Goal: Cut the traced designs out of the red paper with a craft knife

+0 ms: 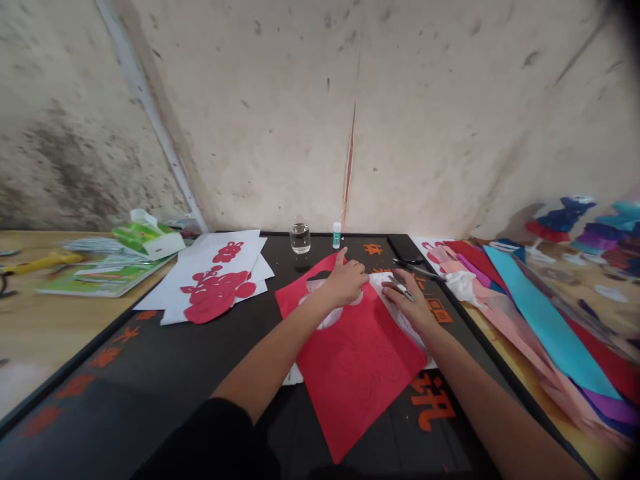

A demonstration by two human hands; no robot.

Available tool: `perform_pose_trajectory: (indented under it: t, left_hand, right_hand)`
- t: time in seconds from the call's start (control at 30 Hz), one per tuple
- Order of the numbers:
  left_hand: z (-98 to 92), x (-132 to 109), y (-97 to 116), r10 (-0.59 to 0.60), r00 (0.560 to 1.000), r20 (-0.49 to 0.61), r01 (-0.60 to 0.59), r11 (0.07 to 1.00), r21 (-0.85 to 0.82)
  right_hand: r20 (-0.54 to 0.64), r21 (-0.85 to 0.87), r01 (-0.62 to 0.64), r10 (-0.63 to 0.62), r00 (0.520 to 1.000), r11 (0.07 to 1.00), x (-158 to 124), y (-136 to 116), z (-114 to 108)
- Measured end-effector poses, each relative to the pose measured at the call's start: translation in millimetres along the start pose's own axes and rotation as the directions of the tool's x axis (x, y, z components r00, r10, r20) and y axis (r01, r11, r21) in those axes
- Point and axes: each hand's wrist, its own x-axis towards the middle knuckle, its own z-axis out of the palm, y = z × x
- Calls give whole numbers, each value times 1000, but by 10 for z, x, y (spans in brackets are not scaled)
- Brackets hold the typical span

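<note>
A sheet of red paper [357, 360] with faint drawn lines lies at an angle in front of me, with cut-out openings near its upper part. White paper [393, 293] shows beneath it and through the openings. My left hand [347, 279] is closed at the sheet's upper edge, fingers bent onto the red paper; its fingertips are partly hidden. Against the sheet's upper right edge, my right hand [411, 307] holds a slim silver craft knife [403, 289] among its fingers, over the white paper.
A glass of water [300, 239] and a glue stick [337, 235] stand near the wall. White sheets with red paper cut-outs [217, 293] lie left. Scissors [417, 268] and coloured paper strips [545, 313] are right. A green tissue pack [147, 235] sits far left.
</note>
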Motion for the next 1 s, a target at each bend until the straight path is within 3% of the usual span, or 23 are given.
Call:
perform_pose_trajectory:
  t: [0.23,0.47,0.7,0.87,1.0]
  left_hand:
    - [107,-59,178,83,993,-80,-74,991,110]
    - [198,-34,174,127,992,-29,-124,989,76]
    - [205,-33,89,109,985,134,-85,982,-170]
    - [323,-16,-15,85,960,266,33,911,-411]
    - [377,-51,-161,42,950,309,135,836,-531]
  right_hand:
    - [305,-268,210,-124,944,940,-87,-155,86]
    - [382,-376,389,-242,892,841,-33,43,67]
    - [417,-387,518,-356,836,763,-63,120,126]
    - [392,-406,516,-366,844,754,-82,73,149]
    - [385,-391,492,-347,855,778,-93,36,160]
